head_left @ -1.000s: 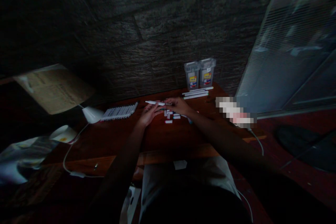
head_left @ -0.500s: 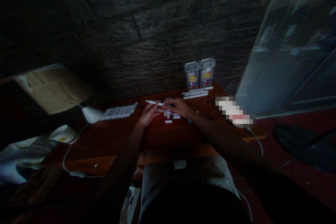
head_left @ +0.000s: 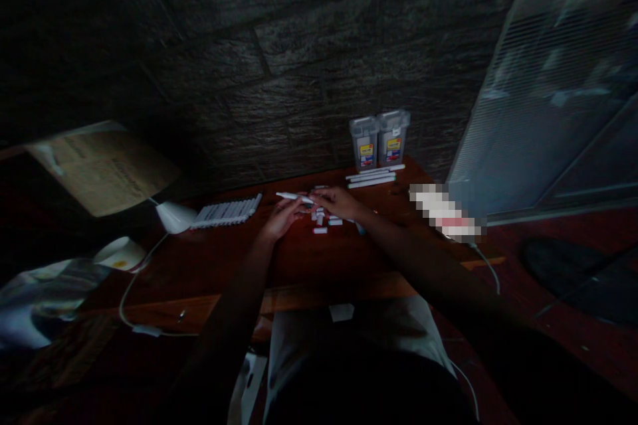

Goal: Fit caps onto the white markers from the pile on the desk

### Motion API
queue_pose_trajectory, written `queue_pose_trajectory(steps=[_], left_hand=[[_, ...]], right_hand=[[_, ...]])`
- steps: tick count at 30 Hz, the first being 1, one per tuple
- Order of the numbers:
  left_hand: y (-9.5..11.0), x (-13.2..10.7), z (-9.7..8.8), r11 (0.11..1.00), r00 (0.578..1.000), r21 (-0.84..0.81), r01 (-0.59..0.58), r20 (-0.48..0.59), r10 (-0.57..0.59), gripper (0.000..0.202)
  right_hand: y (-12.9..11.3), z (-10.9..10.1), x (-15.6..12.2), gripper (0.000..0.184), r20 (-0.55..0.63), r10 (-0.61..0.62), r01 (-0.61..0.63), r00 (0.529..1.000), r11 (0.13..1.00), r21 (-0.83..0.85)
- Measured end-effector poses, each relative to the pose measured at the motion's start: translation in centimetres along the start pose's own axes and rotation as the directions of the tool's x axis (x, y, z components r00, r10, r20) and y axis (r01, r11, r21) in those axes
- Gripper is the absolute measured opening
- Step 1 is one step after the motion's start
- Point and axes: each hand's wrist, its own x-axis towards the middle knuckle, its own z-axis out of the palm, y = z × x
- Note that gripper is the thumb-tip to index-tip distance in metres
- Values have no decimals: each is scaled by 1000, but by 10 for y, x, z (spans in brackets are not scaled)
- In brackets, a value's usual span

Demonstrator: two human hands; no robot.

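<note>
A white marker (head_left: 294, 196) is held level above the dark wooden table (head_left: 219, 259). My left hand (head_left: 282, 216) grips it from below with curled fingers. My right hand (head_left: 339, 202) pinches its right end. Just below the hands lies a scatter of several small marker caps (head_left: 323, 219) with coloured ends. A row of several white markers (head_left: 226, 211) lies to the left of my hands.
Two clear plastic marker boxes (head_left: 379, 139) stand at the back by the stone wall, with three markers (head_left: 373, 176) lying before them. A white cable (head_left: 137, 279) runs along the left; a white cup (head_left: 119, 254) sits far left. A blurred patch lies at the right.
My right hand has slid slightly left along the marker toward my left hand. Everything else stays put.
</note>
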Motion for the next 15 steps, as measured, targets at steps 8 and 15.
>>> queue_pose_trajectory(steps=[8, 15], left_hand=[[-2, 1, 0, 1000, 1000, 29, 13, 4, -13, 24], [-3, 2, 0, 999, 1000, 51, 14, -21, -13, 18]], right_hand=[[0, 1, -1, 44, 9, -57, 57, 998, 998, 8], [3, 1, 1, 35, -50, -98, 95, 994, 994, -57]])
